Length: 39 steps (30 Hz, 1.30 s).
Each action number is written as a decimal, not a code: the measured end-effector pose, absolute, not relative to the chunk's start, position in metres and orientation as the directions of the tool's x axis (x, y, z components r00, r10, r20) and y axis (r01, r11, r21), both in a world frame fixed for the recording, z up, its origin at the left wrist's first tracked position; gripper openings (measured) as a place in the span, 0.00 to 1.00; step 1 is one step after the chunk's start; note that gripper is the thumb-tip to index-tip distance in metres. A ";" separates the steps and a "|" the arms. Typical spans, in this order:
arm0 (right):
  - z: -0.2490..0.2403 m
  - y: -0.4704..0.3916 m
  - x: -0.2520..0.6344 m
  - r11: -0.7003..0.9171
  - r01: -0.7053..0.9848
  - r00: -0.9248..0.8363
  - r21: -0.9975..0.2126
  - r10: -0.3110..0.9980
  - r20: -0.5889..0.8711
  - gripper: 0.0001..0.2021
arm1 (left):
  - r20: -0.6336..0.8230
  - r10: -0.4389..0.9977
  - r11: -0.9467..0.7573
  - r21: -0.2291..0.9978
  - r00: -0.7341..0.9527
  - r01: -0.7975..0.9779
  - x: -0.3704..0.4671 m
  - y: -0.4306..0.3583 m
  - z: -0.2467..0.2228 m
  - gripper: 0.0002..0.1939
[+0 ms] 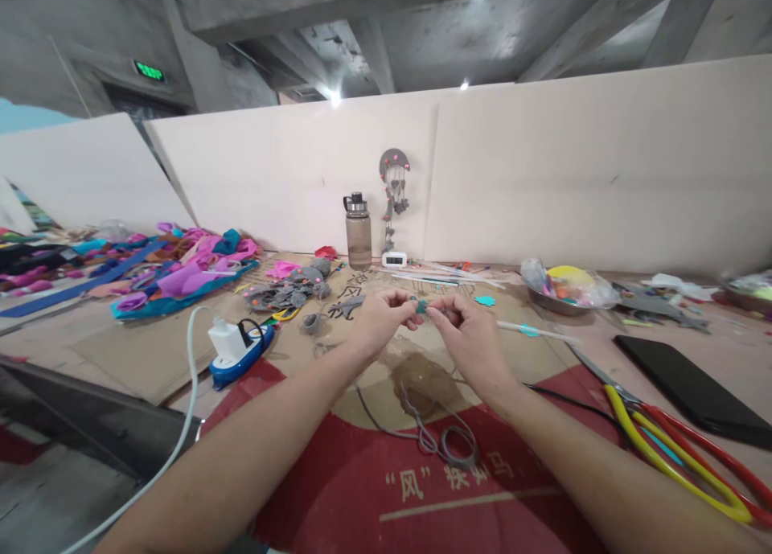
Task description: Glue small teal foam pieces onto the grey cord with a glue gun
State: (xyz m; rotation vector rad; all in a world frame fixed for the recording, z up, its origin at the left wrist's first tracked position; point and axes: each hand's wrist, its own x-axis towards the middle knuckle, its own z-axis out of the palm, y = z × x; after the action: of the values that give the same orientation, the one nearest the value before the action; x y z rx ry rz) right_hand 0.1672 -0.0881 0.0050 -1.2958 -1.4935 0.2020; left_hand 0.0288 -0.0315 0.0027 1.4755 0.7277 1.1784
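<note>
Both hands meet over the middle of the table, holding a small teal piece (421, 305) between the fingertips. My left hand (386, 321) pinches it from the left, with thumb and fingers together. From the right, my right hand (461, 333) pinches at its other edge. Below the hands, a loose grey cord (459, 448) lies coiled on the red and tan cardboard (338, 490). A turquoise flower-shaped piece (484, 301) rests just beyond my right hand.
Scissors (669, 449) and a black phone (687, 385) lie at the right, near a metal bowl (564, 301). A blue power strip (241, 357) with a white cable is at the left. A bottle (359, 236) and small clock (394, 260) stand behind.
</note>
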 end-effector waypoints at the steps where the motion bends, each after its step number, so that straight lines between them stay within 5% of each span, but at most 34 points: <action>1: 0.005 -0.088 0.168 0.385 0.596 0.193 -0.705 0.783 0.591 0.08 | 0.289 0.901 -0.264 0.957 0.324 -0.120 0.028 -0.032 0.004 0.07; 39: -0.001 -0.082 0.174 0.367 0.528 0.156 -0.766 0.845 0.512 0.10 | 0.324 0.844 -0.383 0.922 0.428 0.058 0.023 -0.043 0.015 0.02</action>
State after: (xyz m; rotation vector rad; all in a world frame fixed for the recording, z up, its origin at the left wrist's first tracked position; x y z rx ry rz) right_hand 0.1742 -0.0823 -0.0009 -1.2944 -1.5083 0.3546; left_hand 0.0235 -0.0432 0.0147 1.7543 0.7810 1.0624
